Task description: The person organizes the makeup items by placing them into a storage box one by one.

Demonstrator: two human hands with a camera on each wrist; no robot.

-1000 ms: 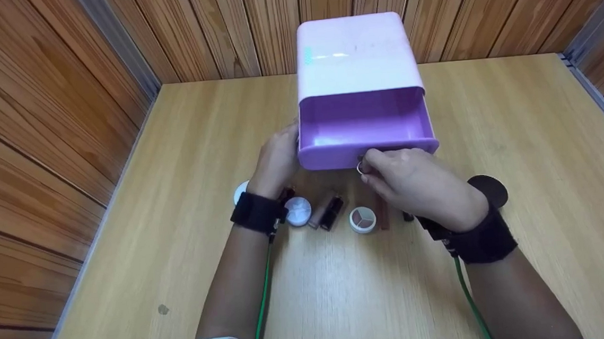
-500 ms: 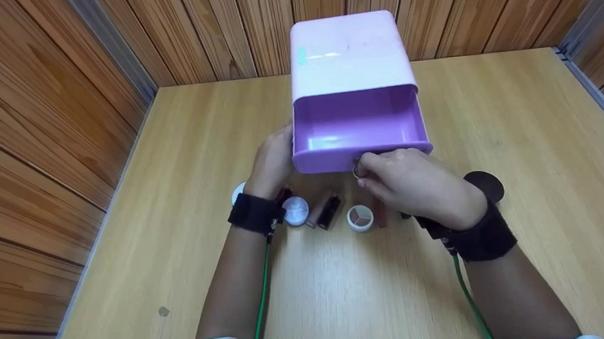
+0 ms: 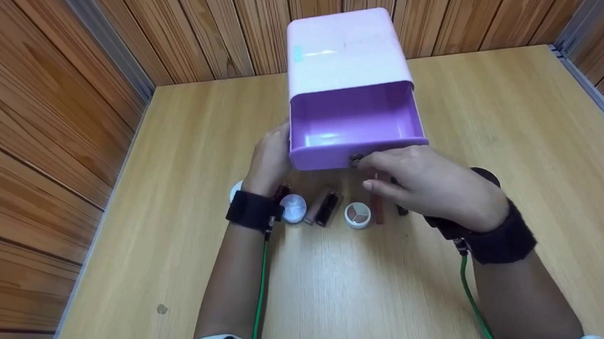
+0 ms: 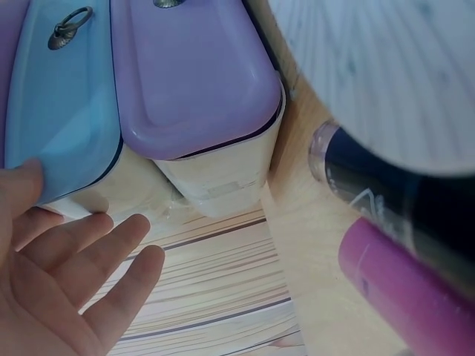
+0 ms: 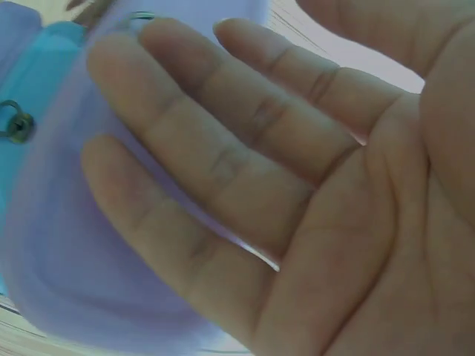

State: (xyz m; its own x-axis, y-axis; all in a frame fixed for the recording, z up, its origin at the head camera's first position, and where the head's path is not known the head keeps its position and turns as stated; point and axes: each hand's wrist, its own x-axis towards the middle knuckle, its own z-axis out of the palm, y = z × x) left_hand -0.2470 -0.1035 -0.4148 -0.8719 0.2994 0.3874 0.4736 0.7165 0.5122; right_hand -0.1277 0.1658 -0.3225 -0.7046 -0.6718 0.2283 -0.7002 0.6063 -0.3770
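A small drawer cabinet with a pale pink top (image 3: pixel 344 49) stands towards the back of the table. Its purple top drawer (image 3: pixel 317 159) is pulled out, with a bare interior showing. My left hand (image 3: pixel 271 158) rests at the cabinet's left side. In the left wrist view its spread fingers touch the edge by a blue drawer (image 4: pixel 70 104); another purple drawer (image 4: pixel 200 74) lies beside that one. My right hand (image 3: pixel 428 184) is just right of the drawer's metal ring pull (image 3: pixel 355 160), fingers extended and thumb apart. The right wrist view shows its palm (image 5: pixel 341 245) with nothing held.
In front of the cabinet lie a round segmented case (image 3: pixel 294 208), a dark tube (image 3: pixel 327 208), a three-section pot (image 3: pixel 358 215) and a reddish stick (image 3: pixel 377 209). A dark disc (image 3: pixel 486 174) is partly behind the right wrist. Wooden plank walls (image 3: pixel 207 32) border the table.
The right hand has let go of the ring pull and its thumb and fingers have parted, shifting slightly right. The left hand stays at the cabinet's side; the drawer remains out.
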